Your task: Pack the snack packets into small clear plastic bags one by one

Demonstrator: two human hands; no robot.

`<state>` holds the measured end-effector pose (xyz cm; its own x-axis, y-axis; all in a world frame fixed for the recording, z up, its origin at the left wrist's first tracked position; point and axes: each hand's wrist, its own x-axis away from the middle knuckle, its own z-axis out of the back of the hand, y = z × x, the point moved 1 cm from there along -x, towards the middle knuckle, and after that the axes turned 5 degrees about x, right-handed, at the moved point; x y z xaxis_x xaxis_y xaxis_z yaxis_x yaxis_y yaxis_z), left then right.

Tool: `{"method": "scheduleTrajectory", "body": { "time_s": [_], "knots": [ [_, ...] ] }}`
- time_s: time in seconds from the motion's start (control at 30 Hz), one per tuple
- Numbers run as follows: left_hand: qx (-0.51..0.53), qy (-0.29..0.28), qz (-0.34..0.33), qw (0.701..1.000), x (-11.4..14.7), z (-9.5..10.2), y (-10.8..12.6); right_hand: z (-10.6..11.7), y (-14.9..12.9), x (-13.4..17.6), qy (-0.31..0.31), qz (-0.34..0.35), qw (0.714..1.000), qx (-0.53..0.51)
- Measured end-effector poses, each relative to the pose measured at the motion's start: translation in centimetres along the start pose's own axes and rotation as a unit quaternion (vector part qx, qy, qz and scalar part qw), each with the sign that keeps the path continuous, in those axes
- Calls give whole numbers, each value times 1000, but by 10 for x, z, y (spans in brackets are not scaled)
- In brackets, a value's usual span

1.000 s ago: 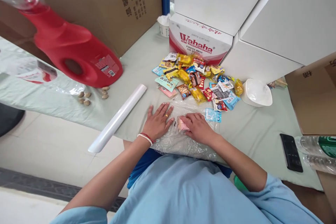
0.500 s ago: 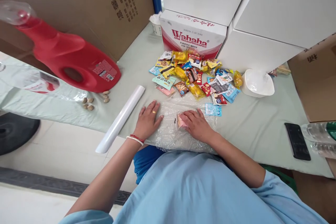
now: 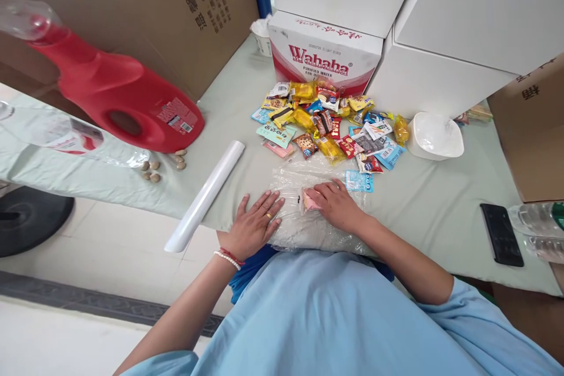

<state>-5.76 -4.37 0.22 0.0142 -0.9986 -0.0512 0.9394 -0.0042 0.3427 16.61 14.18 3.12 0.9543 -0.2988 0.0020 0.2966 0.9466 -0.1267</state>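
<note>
A sheet of clear plastic film [image 3: 293, 235], wrinkled, lies on the cloth at the table's front edge. My left hand [image 3: 255, 220] rests flat on the film's left edge, fingers stretched out. On the film sits a small pink wrapped snack packet [image 3: 309, 200], partly hidden beneath my right hand [image 3: 338, 204], whose fingers are bent over it. Just beyond that hand lies a light blue packet [image 3: 359, 181]. Farther back is a pile of small snack packets [image 3: 324, 123] in yellow, red, blue and brown wrappers.
Left of my left hand lies a white roll [image 3: 205, 197], overhanging the table edge. A red jug [image 3: 132, 100], a plastic bottle [image 3: 83, 138] and several nut-like pieces [image 3: 152, 171] are farther left. The Wahaba-side carton [image 3: 326, 61] stands behind; a white bowl [image 3: 436, 136] and phone [image 3: 502, 235] are right.
My left hand has slid a little toward the right and toward me, farther onto the film's edge. My right hand stays over the pink packet. The view has shifted slightly.
</note>
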Motion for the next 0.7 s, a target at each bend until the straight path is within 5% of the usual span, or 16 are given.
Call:
{"method": "scheduleTrajectory", "body": {
  "time_s": [0.23, 0.4, 0.53, 0.7],
  "knots": [
    [2, 11, -10, 1000, 0, -2, -6, 6, -9, -1, -12, -34, 999, -8],
    [32, 87, -62, 994, 17, 13, 2, 21, -2, 9, -10, -29, 995, -92],
    [84, 33, -183, 979, 36, 19, 15, 45, 21, 55, 67, 10, 979, -194],
    [94, 33, -168, 981, 41, 8, 11, 35, 31, 127, -55, 53, 968, -241]
  ]
}}
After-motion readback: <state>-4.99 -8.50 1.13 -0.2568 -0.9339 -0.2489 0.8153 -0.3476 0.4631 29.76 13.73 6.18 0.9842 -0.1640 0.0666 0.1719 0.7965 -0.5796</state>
